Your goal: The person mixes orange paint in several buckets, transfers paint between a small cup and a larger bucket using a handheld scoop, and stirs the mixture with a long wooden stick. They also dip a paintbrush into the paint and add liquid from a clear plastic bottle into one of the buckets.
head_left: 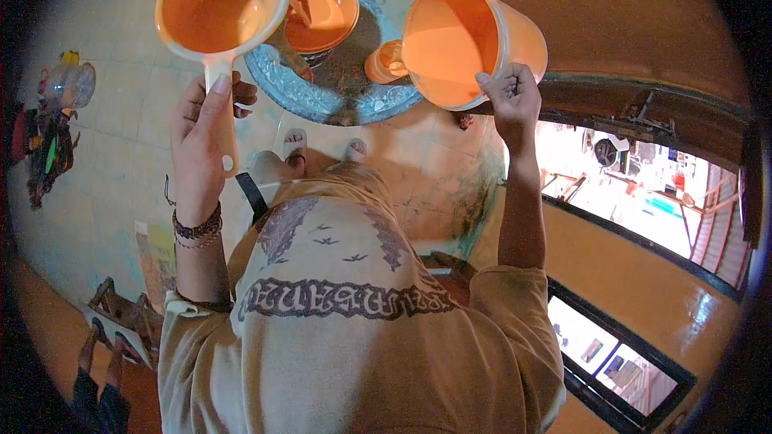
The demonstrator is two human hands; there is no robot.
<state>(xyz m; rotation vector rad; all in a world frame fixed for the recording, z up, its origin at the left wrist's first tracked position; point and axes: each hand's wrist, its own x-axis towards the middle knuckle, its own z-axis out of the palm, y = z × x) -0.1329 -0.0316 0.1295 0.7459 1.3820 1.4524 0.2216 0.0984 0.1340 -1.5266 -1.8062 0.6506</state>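
In the head view, my left hand (201,124) is closed round the pale handle of an orange dipper (221,0), raised at the upper left with its bowl facing up. My right hand (507,100) grips the rim of an orange bucket (450,40), held tilted at the upper right with its inside showing. Between and behind them is a round, mottled blue surface with a raised-looking rim (370,108). On it are another orange-lined container (318,8), with something orange angled inside it, and a small orange jug or cup (386,60) beside the bucket.
My sandalled feet (296,145) stand on tiled floor (121,153). Assorted coloured items (56,128) lie at the left. At the lower left are a wooden stand (121,317) and another person's legs (88,386). A bright doorway (635,193) and a dark-framed window (611,354) are at the right.
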